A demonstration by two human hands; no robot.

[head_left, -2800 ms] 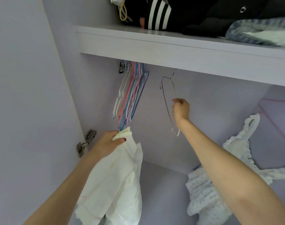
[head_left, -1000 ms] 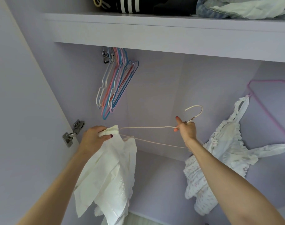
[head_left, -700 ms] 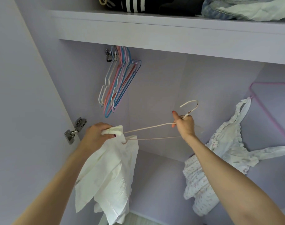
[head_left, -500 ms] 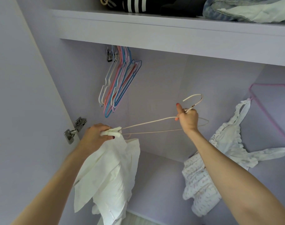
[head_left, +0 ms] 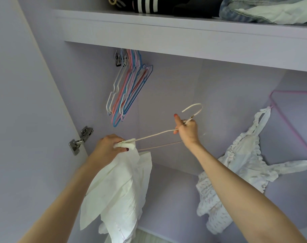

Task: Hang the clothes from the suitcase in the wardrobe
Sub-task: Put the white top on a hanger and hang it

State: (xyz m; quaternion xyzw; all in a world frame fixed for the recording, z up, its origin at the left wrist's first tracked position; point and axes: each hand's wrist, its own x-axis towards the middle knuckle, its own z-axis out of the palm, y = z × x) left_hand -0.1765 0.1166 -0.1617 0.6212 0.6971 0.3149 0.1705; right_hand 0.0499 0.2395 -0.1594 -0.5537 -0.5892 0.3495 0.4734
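**Lilac wardrobe interior, hanger going into white garment**

Lilac wardrobe [head_left: 166,102] fills the view, door open on the left with a metal hinge [head_left: 81,141] on it. Left hand [head_left: 107,149] curled tight around the top of a white garment [head_left: 117,193], pinching a strap or edge at the end of the white wire hanger [head_left: 158,134]; rest of the garment hangs down below the hand. Right hand [head_left: 187,130] grips the hanger at its neck just under the hook, index finger sticking up, hanger lying roughly level between the two hands. Bunch of coloured hangers [head_left: 128,88] hangs under the shelf [head_left: 184,37], toward the left wall. White ruffled dress [head_left: 236,169] hangs on a pink hanger [head_left: 289,120] at the right side. Dark striped clothing [head_left: 145,4] and denim [head_left: 254,11] lie on top of the shelf.
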